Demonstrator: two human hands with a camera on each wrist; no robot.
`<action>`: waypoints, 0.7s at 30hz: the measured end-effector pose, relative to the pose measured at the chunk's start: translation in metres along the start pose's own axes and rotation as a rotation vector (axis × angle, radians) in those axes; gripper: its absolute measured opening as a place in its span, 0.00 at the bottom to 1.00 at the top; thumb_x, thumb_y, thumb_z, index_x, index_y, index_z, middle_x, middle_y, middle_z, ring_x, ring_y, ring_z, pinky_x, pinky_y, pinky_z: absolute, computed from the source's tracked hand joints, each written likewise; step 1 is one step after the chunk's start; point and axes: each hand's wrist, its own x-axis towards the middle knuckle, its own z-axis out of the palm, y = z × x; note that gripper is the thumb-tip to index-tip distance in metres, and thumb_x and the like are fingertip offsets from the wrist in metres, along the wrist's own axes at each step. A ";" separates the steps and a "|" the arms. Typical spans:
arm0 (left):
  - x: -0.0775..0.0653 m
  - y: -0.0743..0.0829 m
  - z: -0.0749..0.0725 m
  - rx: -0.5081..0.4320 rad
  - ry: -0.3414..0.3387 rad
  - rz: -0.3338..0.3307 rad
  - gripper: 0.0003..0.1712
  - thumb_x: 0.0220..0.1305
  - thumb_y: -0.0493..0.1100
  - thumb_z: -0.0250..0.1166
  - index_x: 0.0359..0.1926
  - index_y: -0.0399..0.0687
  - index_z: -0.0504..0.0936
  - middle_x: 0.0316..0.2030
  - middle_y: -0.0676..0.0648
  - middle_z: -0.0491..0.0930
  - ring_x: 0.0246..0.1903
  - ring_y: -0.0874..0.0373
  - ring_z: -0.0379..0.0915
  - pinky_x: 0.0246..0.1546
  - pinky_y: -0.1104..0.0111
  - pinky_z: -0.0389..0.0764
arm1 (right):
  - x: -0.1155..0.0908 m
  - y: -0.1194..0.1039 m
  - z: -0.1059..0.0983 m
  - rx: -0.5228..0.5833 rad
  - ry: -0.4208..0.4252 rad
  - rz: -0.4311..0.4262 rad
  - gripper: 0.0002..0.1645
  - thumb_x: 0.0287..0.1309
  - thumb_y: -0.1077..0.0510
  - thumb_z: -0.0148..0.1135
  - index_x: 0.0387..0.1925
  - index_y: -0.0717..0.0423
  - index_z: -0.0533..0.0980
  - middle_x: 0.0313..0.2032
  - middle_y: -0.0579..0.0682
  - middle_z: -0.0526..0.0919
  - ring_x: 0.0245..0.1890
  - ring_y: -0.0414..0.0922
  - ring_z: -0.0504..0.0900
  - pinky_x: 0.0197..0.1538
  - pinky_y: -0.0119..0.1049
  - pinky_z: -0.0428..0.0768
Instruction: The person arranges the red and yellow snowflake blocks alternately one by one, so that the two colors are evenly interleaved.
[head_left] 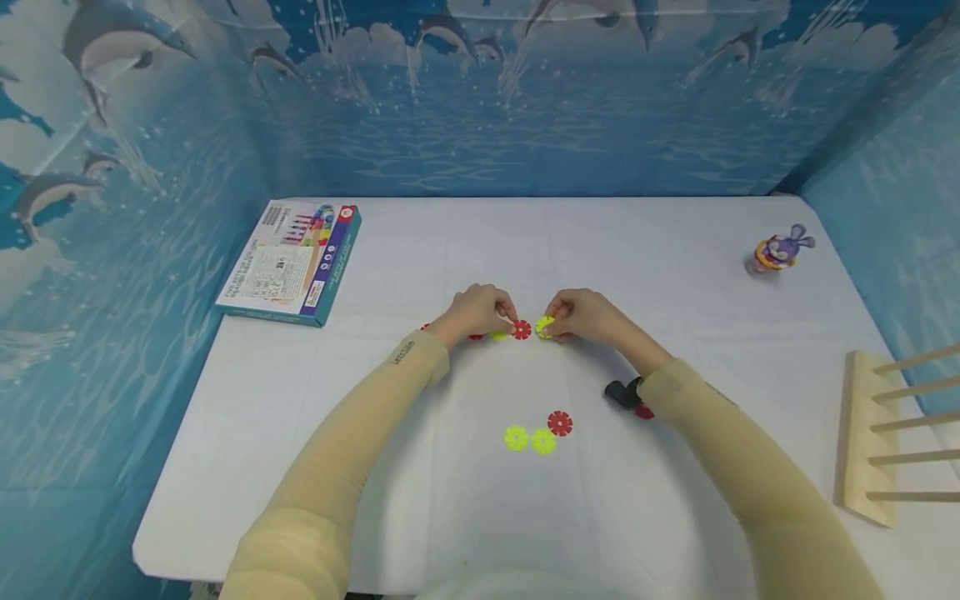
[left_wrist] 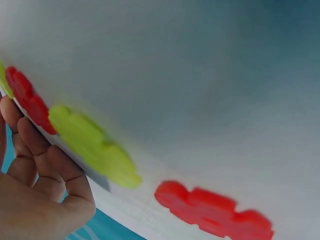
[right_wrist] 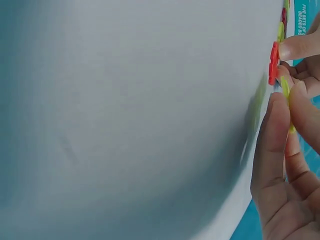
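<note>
My left hand pinches the edge of a red flower-shaped disc between thumb and finger, above the white table. To its right, my right hand holds a yellow flower disc on edge between thumb and fingertips. The two discs are close, with a small gap in the head view. Under and beside my left hand runs a row of alternating discs, among them a yellow disc and a red disc, which stand apart. My left hand partly hides this row in the head view.
Nearer the body lie two yellow discs and a red disc. A black object sits by the right sleeve. A game box is at back left, a purple figurine at back right, a wooden peg rack at right.
</note>
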 end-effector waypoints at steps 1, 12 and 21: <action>0.000 0.000 0.000 0.000 -0.001 0.001 0.07 0.60 0.48 0.71 0.39 0.55 0.86 0.42 0.52 0.81 0.45 0.56 0.73 0.60 0.53 0.65 | 0.002 0.000 0.001 0.004 -0.001 0.005 0.17 0.56 0.53 0.71 0.43 0.58 0.77 0.31 0.50 0.78 0.29 0.41 0.79 0.39 0.33 0.75; 0.000 0.003 -0.001 -0.004 -0.020 0.005 0.08 0.60 0.47 0.71 0.40 0.54 0.86 0.44 0.52 0.82 0.47 0.55 0.74 0.61 0.51 0.64 | 0.004 -0.005 0.006 -0.040 0.037 0.003 0.13 0.58 0.55 0.69 0.38 0.60 0.78 0.27 0.50 0.81 0.26 0.41 0.78 0.32 0.30 0.74; 0.000 0.005 0.000 -0.012 -0.036 0.026 0.08 0.61 0.44 0.70 0.42 0.53 0.86 0.45 0.51 0.82 0.47 0.55 0.74 0.63 0.50 0.63 | 0.004 -0.006 0.013 -0.098 0.076 0.016 0.14 0.58 0.54 0.69 0.38 0.60 0.78 0.32 0.52 0.80 0.30 0.44 0.74 0.33 0.32 0.71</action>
